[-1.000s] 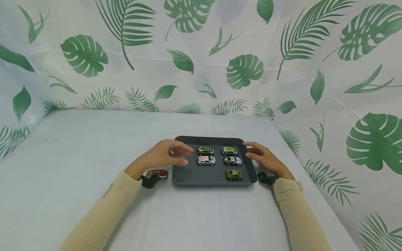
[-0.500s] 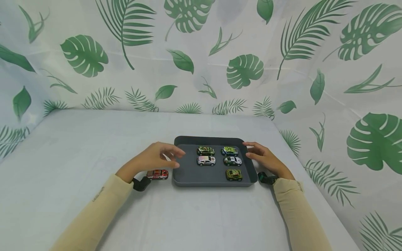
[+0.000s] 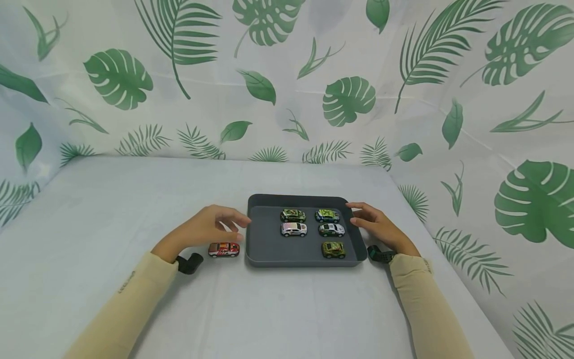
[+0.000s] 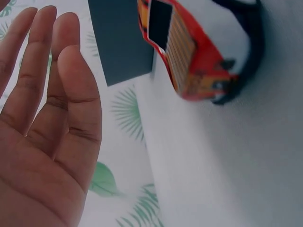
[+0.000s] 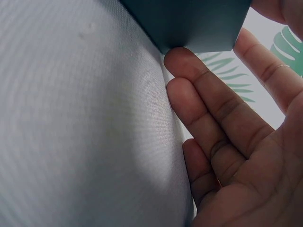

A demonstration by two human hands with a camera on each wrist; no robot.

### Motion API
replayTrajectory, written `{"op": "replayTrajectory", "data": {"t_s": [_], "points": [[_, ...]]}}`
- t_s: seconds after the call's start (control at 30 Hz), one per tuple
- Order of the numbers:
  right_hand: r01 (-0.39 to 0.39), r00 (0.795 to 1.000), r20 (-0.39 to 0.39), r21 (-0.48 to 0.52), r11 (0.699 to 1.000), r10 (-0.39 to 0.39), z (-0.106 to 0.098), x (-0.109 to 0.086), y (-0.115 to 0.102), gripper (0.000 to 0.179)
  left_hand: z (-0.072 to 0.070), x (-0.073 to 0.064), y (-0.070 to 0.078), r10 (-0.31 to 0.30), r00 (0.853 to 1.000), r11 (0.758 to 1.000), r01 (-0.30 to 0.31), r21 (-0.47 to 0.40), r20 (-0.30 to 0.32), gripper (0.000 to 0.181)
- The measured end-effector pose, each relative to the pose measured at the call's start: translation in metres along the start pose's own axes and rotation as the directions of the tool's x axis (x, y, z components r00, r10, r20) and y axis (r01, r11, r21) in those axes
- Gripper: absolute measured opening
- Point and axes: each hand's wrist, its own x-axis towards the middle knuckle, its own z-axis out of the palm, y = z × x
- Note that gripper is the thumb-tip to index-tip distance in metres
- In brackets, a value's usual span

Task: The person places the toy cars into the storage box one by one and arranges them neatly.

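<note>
In the head view my left hand [image 3: 202, 228] hovers just left of the grey tray [image 3: 278, 263], fingers relaxed and holding nothing. Below its thumb, a red toy car [image 3: 223, 250] stands on the table outside the tray; the left wrist view shows the red car [image 4: 189, 52] up close, apart from the fingers. My right hand [image 3: 378, 227] holds the tray's right wall, with thumb and index finger over the rim. From the right wrist, other fingertips [image 5: 182, 61] show against the outside of the tray [image 5: 199, 23], low by the tablecloth.
Several toy cars stand inside the tray: a dark camouflage one [image 3: 293, 215], a white one [image 3: 293, 229], a yellow-blue one [image 3: 327, 215], a green-white one [image 3: 332, 230] and an olive one [image 3: 334, 250]. A white cloth covers the table [image 3: 287, 309]; a leaf-print curtain [image 3: 287, 99] hangs behind.
My left hand has drawn back leftward from over the tray, away from the white and camouflage cars, uncovering the red car. The right hand stays at the tray's right side.
</note>
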Motion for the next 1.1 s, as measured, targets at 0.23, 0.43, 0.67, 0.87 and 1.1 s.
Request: {"op": "replayTrajectory", "data": {"t_s": [0.23,0.43,0.67,0.87,1.1], "points": [[0.006,1.0,0.009,0.003,1.0,-0.006,0.001,0.0,0.0,0.055,-0.002,-0.002,-0.006,-0.02,0.999,1.0,0.02,0.009,0.035,0.041],[0.016,1.0,0.014,0.009,1.0,-0.016,0.0,0.0,-0.001,0.055,-0.005,-0.004,-0.014,-0.05,0.996,0.999,0.049,0.017,0.076,0.04],[0.008,1.0,0.011,0.002,1.0,-0.008,0.0,-0.001,-0.004,0.055,-0.009,-0.007,-0.016,-0.1,0.989,0.995,0.096,0.039,0.107,0.041],[-0.001,1.0,0.008,0.003,1.0,0.001,0.001,0.0,-0.006,0.055,-0.012,-0.008,-0.014,-0.187,0.976,0.979,0.176,0.102,0.11,0.04],[-0.007,1.0,0.008,-0.001,1.0,0.007,0.001,0.0,-0.005,0.055,-0.011,-0.008,-0.013,-0.273,0.953,0.956,0.254,0.147,0.129,0.039]]}}
